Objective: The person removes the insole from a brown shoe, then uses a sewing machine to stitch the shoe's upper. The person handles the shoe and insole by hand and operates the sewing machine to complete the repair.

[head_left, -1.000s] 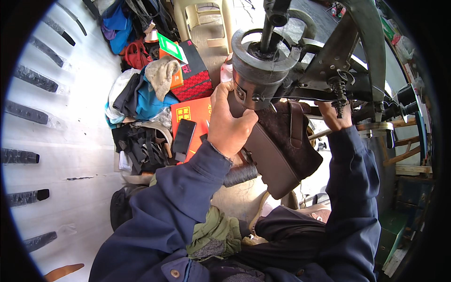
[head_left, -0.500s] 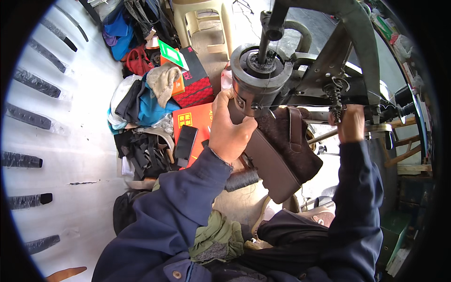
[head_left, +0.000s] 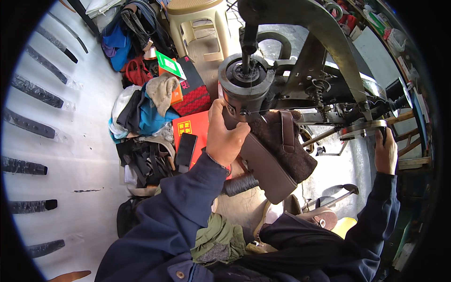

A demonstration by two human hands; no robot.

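A brown piece point(head_left: 268, 164) with a smooth leather panel, dark furry material and a strap hangs below the cylindrical head point(head_left: 246, 87) of a black metal hand-cranked sewing machine. My left hand point(head_left: 225, 134) is closed on the upper end of this piece, thumb toward the machine head; the fingertips are partly hidden. At the machine's right side, my right hand point(head_left: 386, 152) is wrapped round the dark handle of the crank wheel point(head_left: 364, 129). A coil spring point(head_left: 324, 105) sits on the machine's frame between my hands.
A black phone point(head_left: 186, 149) lies on a red box point(head_left: 199, 124) at the left, near piled clothes point(head_left: 150, 113). A plastic stool point(head_left: 197, 26) stands behind. Wrapped dark straps point(head_left: 37, 91) lie on the white surface at far left. A thread spool point(head_left: 240, 184) sits below my left hand.
My right hand has moved right and nearer with the crank handle, from beside the spring. My left hand still holds the brown piece. The view has shifted slightly.
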